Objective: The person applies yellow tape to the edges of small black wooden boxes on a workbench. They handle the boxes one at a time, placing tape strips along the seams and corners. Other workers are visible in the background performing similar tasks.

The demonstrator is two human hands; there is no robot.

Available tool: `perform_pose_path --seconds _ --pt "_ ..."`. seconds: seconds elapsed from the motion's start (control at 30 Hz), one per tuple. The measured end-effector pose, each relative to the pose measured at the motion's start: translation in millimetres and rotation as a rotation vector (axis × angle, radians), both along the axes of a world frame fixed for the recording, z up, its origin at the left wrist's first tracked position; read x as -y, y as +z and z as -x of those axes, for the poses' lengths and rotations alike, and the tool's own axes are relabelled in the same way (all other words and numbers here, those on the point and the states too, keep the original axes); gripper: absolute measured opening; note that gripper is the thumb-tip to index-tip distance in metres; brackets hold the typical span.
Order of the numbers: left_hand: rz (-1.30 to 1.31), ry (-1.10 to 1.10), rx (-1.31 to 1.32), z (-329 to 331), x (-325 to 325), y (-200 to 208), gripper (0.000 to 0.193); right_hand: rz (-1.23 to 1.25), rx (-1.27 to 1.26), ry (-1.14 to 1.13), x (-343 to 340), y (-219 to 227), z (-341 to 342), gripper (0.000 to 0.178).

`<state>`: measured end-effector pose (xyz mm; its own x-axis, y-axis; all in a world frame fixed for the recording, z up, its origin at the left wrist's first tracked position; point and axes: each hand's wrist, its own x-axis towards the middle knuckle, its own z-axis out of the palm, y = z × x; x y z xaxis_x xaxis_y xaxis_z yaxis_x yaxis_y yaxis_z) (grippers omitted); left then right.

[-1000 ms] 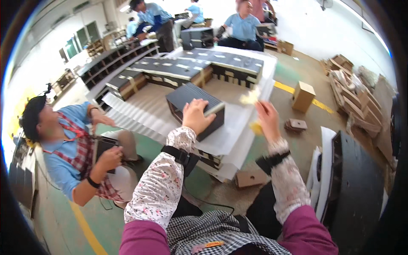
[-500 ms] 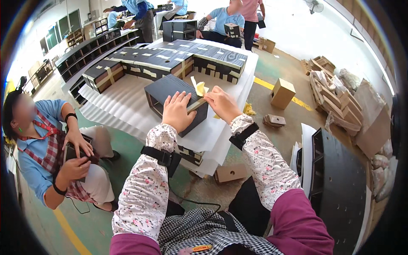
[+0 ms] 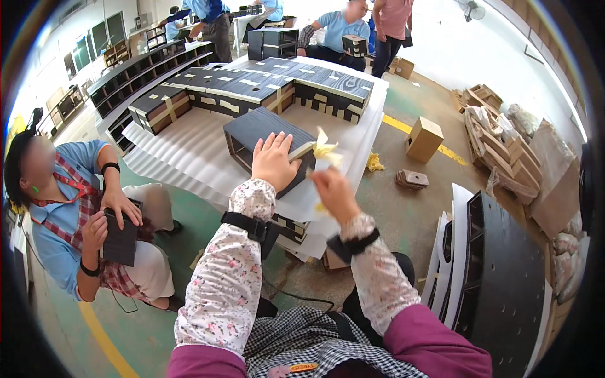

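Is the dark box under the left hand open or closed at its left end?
Open: the dark box shows a thin rim around a hollow there.

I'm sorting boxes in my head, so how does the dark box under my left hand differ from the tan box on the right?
Colour: the dark box is blackish, the tan box light brown.
Contact: your left hand rests on the dark box; no hand touches the tan box.
Pose: the dark box lies lengthwise; the tan box stands upright on the floor.
Both are box-shaped.
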<state>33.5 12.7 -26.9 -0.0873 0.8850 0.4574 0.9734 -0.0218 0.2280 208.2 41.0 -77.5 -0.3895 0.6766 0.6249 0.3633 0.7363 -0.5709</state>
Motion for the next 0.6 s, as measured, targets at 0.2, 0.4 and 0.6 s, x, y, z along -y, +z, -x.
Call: perform_pose_path --seconds 0.2,0.4,0.6 --pt "-0.046 0.036 -0.012 -2.2 -8.0 -5.7 0.061 0.655 -0.546 0.014 39.0 -39.2 -43.6 0.025" --pt "-0.042 0.052 -0.037 -1.1 -5.9 -3.7 0.061 0.511 -0.699 0.040 -31.3 51.6 -17.8 0.054" --pt "-0.022 0.053 -0.006 -5.5 -8.9 -0.1 0.063 0.632 -0.395 -0.003 -68.8 37.9 27.7 0.053"
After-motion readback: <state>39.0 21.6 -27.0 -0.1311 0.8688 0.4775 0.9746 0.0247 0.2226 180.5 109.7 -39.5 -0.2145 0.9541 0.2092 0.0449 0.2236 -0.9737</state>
